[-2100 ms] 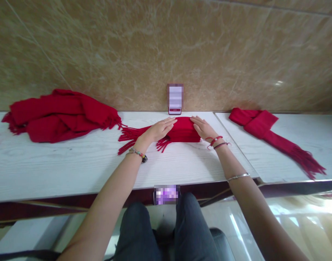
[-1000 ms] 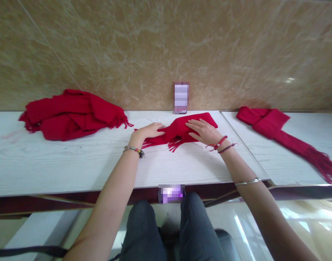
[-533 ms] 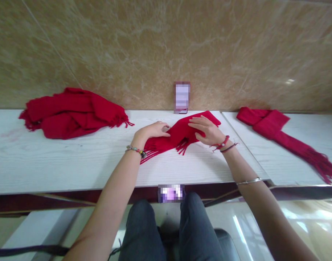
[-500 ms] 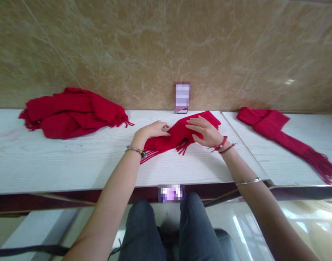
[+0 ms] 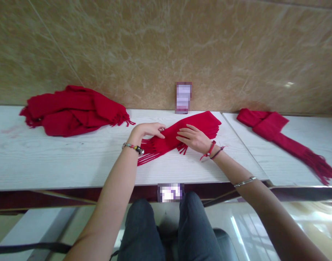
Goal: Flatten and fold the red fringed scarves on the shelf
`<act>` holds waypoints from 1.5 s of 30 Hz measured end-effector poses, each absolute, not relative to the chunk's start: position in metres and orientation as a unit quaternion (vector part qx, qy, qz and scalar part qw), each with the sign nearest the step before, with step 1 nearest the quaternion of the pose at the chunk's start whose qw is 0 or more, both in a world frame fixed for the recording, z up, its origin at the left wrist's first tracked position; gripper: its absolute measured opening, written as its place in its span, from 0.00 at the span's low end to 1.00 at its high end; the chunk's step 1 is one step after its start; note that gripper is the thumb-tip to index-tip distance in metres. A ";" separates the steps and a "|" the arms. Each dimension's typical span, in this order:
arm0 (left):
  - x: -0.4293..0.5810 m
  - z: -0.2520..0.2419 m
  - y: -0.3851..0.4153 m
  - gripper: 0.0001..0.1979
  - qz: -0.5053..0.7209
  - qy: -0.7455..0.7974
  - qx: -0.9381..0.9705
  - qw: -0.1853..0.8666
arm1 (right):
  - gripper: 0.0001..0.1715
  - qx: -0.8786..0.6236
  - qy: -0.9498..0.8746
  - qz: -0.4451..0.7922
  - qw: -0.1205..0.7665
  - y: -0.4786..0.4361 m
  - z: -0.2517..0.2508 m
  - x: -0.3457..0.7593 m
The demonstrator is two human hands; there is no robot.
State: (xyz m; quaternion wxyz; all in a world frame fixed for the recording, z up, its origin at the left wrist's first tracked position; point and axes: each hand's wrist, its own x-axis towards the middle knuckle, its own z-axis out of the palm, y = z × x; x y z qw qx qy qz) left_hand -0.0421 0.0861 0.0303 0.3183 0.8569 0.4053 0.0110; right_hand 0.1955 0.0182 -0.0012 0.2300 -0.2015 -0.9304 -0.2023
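Now my right hand (image 5: 194, 139), fingers spread, sits nearer left hand (image 5: 150, 129), thumb parted; middle scarf (image 5: 169, 139), folded end uncovered.

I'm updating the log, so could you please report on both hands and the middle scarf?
Left hand open, at middle scarf, toward its left end. Right hand open, over its near side. Scarf layered, lying slantwise. Phone-like device behind, apart.

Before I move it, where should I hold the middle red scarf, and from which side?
Probably grip the middle scarf at its right end, coming from the right with the right hand: folded layers show stacked there, so pinching them together should keep them aligned. The left end spreads into loose fringe.
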 end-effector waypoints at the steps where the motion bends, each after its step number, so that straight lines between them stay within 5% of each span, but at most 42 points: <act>1: -0.043 0.029 0.086 0.18 0.016 0.401 0.856 0.327 | 0.16 -0.202 -0.930 -0.205 0.230 0.018 -0.002 0.195; 8: -0.037 0.032 0.086 0.24 0.008 0.433 0.852 0.294 | 0.15 -0.209 -0.923 -0.207 0.249 0.016 -0.002 0.189; 15: -0.027 0.050 0.049 0.24 -0.003 0.576 0.815 0.059 | 0.15 -0.216 -0.914 -0.213 0.270 0.016 -0.002 0.187; 19: -0.030 0.033 0.028 0.14 -0.002 0.472 0.872 0.128 | 0.15 -0.230 -0.913 -0.197 0.272 0.017 -0.002 0.187; 24: -0.039 0.013 0.021 0.09 0.056 0.407 0.907 0.094 | 0.16 -0.229 -0.917 -0.177 0.274 0.018 -0.002 0.188; 35: -0.035 0.021 0.010 0.17 -0.009 0.388 0.922 0.006 | 0.17 -0.243 -0.919 -0.158 0.267 0.018 -0.004 0.191; 45: -0.044 0.022 0.021 0.14 0.045 0.338 0.937 0.073 | 0.17 -0.258 -0.915 -0.141 0.274 0.017 -0.003 0.191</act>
